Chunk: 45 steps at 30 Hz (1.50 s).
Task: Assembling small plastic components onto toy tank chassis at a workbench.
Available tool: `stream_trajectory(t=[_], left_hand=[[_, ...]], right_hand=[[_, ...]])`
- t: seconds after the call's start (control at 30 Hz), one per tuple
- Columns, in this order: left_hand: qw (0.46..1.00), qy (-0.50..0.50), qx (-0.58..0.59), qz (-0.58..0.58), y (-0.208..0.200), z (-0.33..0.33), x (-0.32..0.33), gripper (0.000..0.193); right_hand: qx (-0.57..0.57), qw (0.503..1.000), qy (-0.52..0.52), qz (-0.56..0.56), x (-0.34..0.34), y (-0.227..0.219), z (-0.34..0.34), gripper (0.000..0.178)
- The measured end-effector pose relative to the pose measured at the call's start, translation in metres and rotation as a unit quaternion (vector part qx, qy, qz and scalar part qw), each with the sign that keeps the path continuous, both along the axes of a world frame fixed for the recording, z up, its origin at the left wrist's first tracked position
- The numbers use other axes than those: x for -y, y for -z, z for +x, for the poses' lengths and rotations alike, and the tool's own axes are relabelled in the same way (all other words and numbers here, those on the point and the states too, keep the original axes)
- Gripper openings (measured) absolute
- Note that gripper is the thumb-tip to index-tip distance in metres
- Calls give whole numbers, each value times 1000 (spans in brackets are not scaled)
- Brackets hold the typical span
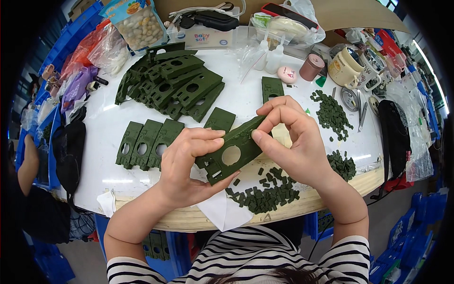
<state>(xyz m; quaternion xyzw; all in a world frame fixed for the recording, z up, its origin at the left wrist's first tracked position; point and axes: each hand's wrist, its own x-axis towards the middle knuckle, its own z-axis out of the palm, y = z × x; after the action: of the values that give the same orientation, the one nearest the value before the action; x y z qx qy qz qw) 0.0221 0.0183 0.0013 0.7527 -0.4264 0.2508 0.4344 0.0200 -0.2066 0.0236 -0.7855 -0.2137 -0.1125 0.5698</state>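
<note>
A dark green moulded plastic plate (250, 138) with a large round hole is held tilted above the table. My left hand (182, 163) grips its lower left end, with the thumb beneath and the fingers along the upper edge. At the upper right end, my right hand (295, 142) pinches the plate between thumb and fingertips; whether a small piece is also between them is hidden. Below the hands lies a scattered heap of small green plastic pieces (269, 191). Another green plate (221, 119) lies just behind the held one, partly covered.
Stacked green plates (165, 85) fill the back left, with a row of similar plates (143, 142) in front. More small pieces (332, 113) lie at right, near tweezers (363, 117) and mugs (346, 66). White bottles (273, 59) and a pink tin (312, 67) stand behind.
</note>
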Motion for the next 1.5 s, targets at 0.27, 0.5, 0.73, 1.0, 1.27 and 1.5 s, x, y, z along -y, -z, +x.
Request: stream_trajectory(t=[0.27,0.5,0.73,1.0,1.27,1.5], left_hand=[[1000,-5,10,4,-1,0,0,57],[1000,-2,7,4,-2,-1,1,57],[1000,13,-5,0,-1,1,-2,57],[998,40,-47,15,2,4,-8,67],[990,72,-120,2,1,8,-12,65],[854,193,-394,-279,-1,11,-12,81]], right_hand=[[0,1000,-4,-15,1,-3,-1,12],[9,1000,-4,-23,1,-3,0,11],[24,999,-9,-30,2,-3,1,13],[-27,998,-47,27,5,-9,1,12],[-67,993,-41,90,4,-11,3,15],[-152,974,-88,145,0,-9,-3,20]])
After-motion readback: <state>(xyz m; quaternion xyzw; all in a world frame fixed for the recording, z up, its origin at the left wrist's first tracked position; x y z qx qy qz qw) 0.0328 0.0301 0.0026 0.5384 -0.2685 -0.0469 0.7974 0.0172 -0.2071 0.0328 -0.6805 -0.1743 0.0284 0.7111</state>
